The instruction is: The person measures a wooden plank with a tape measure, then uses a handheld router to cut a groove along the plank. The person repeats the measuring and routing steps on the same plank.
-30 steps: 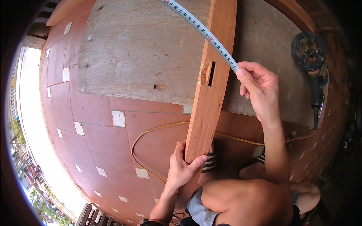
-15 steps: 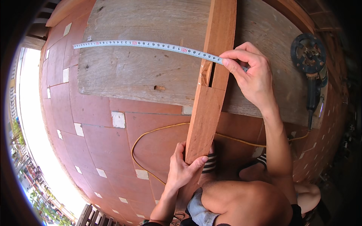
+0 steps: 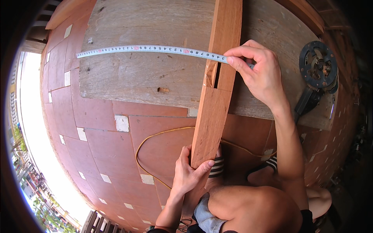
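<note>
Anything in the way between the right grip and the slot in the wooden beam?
Nothing visible blocks the near part of the slot. The measuring tape, pinched in the right grip, crosses the wooden beam at the slot's far end; whether it covers that end is unclear.

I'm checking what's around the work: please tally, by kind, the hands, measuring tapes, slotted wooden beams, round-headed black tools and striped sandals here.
Hands: 2
Measuring tape: 1
Slotted wooden beam: 1
Round-headed black tool: 1
Striped sandals: 2
Total: 7
</note>
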`<state>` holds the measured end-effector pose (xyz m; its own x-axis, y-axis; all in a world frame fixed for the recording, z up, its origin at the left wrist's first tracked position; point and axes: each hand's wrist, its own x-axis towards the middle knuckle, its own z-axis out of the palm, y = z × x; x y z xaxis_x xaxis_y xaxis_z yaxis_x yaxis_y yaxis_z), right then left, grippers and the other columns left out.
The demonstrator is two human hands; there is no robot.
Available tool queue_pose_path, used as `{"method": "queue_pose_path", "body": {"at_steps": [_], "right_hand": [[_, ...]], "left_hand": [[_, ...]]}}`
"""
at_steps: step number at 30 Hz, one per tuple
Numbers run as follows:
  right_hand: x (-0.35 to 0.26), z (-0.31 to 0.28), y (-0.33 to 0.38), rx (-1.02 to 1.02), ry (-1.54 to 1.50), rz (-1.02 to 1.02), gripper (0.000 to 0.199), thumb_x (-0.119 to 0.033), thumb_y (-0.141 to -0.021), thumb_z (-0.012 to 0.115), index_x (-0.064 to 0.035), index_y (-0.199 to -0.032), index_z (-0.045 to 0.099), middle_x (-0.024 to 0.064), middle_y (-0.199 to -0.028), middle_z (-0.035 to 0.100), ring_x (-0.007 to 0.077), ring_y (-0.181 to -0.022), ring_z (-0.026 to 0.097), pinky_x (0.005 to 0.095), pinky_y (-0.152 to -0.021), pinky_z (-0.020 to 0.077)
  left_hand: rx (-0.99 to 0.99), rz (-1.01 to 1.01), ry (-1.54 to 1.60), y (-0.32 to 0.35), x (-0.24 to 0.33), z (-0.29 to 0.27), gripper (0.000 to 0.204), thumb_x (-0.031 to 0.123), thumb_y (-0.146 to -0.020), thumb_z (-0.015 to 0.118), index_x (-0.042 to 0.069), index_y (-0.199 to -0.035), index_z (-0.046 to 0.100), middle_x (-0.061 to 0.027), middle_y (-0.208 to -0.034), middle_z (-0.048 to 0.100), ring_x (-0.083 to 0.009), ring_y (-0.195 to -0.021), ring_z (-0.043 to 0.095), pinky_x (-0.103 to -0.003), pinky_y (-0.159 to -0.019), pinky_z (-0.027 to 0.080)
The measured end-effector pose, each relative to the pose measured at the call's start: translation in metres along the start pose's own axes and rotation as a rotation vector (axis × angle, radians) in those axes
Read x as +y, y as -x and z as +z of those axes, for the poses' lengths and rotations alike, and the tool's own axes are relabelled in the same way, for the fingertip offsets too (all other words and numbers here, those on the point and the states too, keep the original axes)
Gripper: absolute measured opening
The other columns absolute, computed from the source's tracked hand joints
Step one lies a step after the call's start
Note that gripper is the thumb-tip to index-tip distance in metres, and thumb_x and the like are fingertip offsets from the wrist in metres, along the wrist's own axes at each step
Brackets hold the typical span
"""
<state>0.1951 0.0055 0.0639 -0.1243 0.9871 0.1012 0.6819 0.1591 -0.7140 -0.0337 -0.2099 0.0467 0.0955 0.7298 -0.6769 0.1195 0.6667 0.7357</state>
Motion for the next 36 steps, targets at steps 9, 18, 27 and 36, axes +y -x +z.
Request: {"method": "queue_pose_path", "body": {"at_steps": [9,18,27,36], "right_hand": [[0.0005,0.0010,0.0009,-0.007,0.006,-0.025,0.009,-0.007,-0.091,0.078,-0.0032,-0.099,0.081,0.0042,-0.080,0.066,0.0123,-0.067,0.057,0.0283,-0.061,0.0438],[0.0000,0.0005,-0.0013,0.003,0.017,-0.033,0.006,-0.007,-0.088,0.079,-0.0036,-0.093,0.080,0.0107,-0.079,0.069,0.0232,-0.066,0.066,0.0349,-0.062,0.0526],[-0.0025,-0.0012,-0.0019,-0.015,0.035,-0.012,0.006,-0.007,-0.087,0.079,-0.0033,-0.092,0.080,0.0110,-0.077,0.068,0.0230,-0.064,0.065,0.0345,-0.060,0.0508],[-0.0008,-0.0001,-0.0018,0.011,0.011,-0.026,0.005,-0.006,-0.087,0.079,-0.0033,-0.091,0.080,0.0110,-0.077,0.069,0.0227,-0.063,0.064,0.0346,-0.058,0.0492]], "left_hand": [[-0.020,-0.013,0.001,-0.0005,-0.0043,-0.0013,0.074,0.047,-0.079,0.092,-0.005,-0.119,0.060,-0.0119,-0.105,0.068,-0.0178,-0.101,0.063,-0.033,-0.090,0.052],[-0.017,-0.008,-0.042,-0.0003,-0.0012,-0.0019,0.074,0.049,-0.078,0.092,-0.005,-0.118,0.060,-0.0119,-0.104,0.069,-0.0179,-0.099,0.063,-0.034,-0.089,0.052],[-0.017,-0.017,-0.006,0.0002,-0.0033,-0.0016,0.074,0.049,-0.079,0.092,-0.005,-0.117,0.059,-0.0116,-0.103,0.069,-0.0173,-0.098,0.064,-0.033,-0.088,0.053],[-0.013,0.001,-0.014,-0.0008,-0.0009,-0.0005,0.073,0.048,-0.079,0.092,-0.005,-0.117,0.059,-0.0125,-0.103,0.069,-0.0174,-0.098,0.064,-0.033,-0.087,0.053]]}}
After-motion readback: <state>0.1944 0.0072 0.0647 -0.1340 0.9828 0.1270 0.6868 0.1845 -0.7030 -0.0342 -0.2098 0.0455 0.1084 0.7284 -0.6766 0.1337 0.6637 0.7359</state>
